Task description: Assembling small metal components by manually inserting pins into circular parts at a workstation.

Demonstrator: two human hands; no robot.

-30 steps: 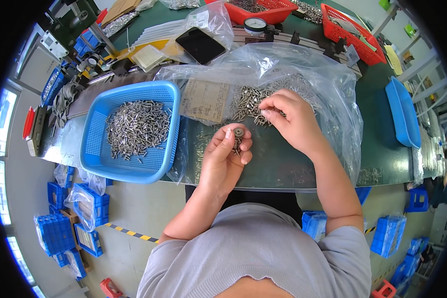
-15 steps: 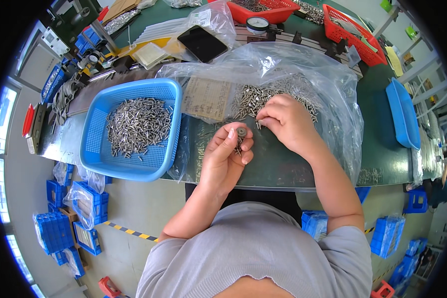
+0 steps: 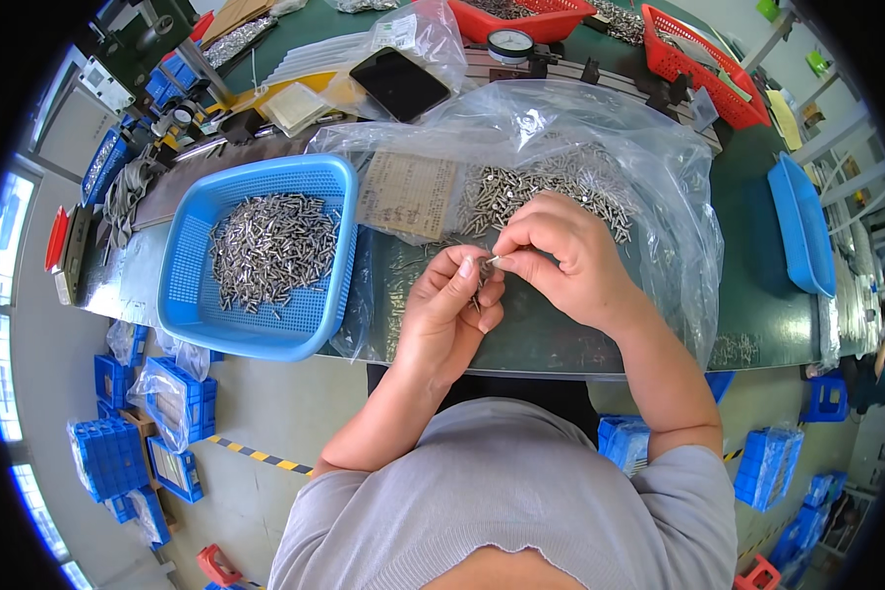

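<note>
My left hand (image 3: 438, 310) is closed around a small round grey metal piece (image 3: 483, 265), which showed a hole in its middle a moment ago. Several small metal pins (image 3: 476, 300) poke out below it between the curled fingers. Thumb and forefinger of my right hand (image 3: 568, 258) pinch a small shiny pin (image 3: 495, 259) against the round piece; whether its end sits inside the hole cannot be seen. Just beyond both hands, a heap of similar metal pins (image 3: 506, 192) spills from a clear plastic bag (image 3: 664, 197).
To the left stands a blue basket (image 3: 340, 275) holding many metal pins (image 3: 275, 251). A brown written card (image 3: 403, 197) lies under the plastic. Farther back are a black phone (image 3: 400, 84), a dial gauge (image 3: 509, 43) and red baskets (image 3: 693, 74). A blue tray (image 3: 801, 226) sits at right.
My right hand has come from the edge of the pin heap toward my left hand, bringing a pin to the round piece. My left hand has barely moved.
</note>
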